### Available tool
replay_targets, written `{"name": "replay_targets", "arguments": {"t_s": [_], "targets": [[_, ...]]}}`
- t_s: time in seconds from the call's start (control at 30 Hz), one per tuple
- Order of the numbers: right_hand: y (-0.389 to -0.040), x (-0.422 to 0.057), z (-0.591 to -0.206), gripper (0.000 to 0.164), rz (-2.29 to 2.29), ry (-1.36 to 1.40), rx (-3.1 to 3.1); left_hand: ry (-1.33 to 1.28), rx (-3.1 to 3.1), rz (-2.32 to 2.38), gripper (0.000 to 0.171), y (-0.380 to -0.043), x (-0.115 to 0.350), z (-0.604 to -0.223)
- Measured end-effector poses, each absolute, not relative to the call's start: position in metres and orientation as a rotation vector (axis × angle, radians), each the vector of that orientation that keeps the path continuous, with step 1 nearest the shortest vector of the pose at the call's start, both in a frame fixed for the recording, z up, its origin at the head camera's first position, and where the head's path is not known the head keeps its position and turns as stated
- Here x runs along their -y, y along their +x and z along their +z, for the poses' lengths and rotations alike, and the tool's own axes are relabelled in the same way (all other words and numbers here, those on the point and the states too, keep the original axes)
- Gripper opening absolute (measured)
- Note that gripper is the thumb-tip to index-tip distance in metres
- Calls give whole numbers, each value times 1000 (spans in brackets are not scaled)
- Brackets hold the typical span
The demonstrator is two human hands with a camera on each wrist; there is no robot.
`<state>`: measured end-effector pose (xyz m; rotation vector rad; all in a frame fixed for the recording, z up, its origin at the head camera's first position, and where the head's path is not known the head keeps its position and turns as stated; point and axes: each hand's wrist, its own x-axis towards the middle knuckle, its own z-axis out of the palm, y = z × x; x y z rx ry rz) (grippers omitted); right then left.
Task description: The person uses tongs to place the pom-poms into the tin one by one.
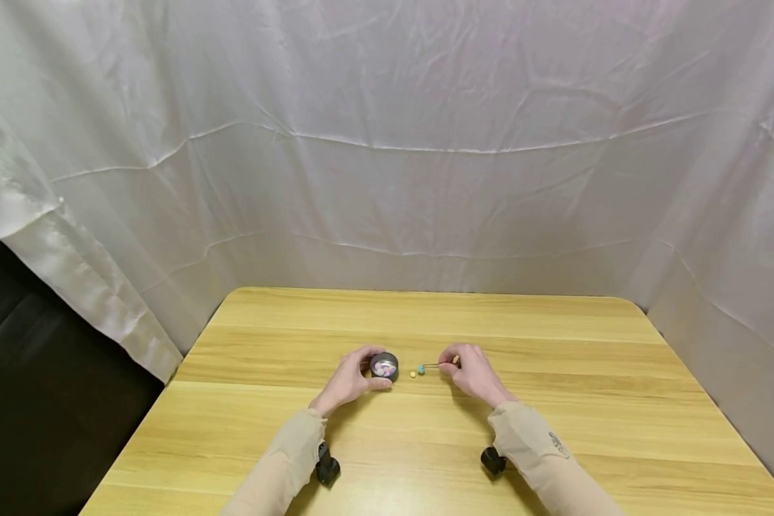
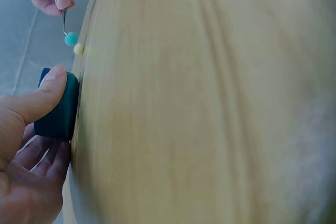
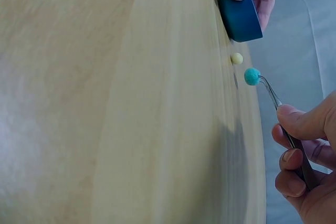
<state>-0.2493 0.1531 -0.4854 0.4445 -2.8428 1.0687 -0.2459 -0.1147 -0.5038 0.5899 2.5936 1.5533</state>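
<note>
My left hand (image 1: 350, 381) holds a small dark round tin (image 2: 63, 108), with the thumb on the near side and the fingers round the far side. Inside the tin lie several pink and white balls (image 1: 383, 368), seen in the head view. My right hand (image 1: 474, 373) grips metal tweezers (image 3: 301, 163) with bent tips. A fuzzy teal ball (image 3: 252, 76) is pinched in those tips, just above the table. Between the tin and the teal ball, a smaller pale yellow ball (image 3: 237, 58) sits on the wood.
The wooden table (image 1: 419, 444) has rounded far corners. Behind it and at its sides hangs a pale curtain (image 1: 426, 201). A black surface (image 1: 51, 401) shows at the left. Each wrist wears a small black camera (image 1: 327, 469).
</note>
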Motion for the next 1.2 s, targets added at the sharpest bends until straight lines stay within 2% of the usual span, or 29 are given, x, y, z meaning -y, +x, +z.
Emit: {"name": "replay_targets", "arguments": {"t_s": [0.53, 1.2], "targets": [[-250, -146, -475, 5, 1102, 451, 2815, 585, -2604, 1551, 60, -248, 117, -503], [-248, -110, -465, 5, 1121, 525, 2749, 583, -2600, 1551, 57, -247, 115, -505]]}}
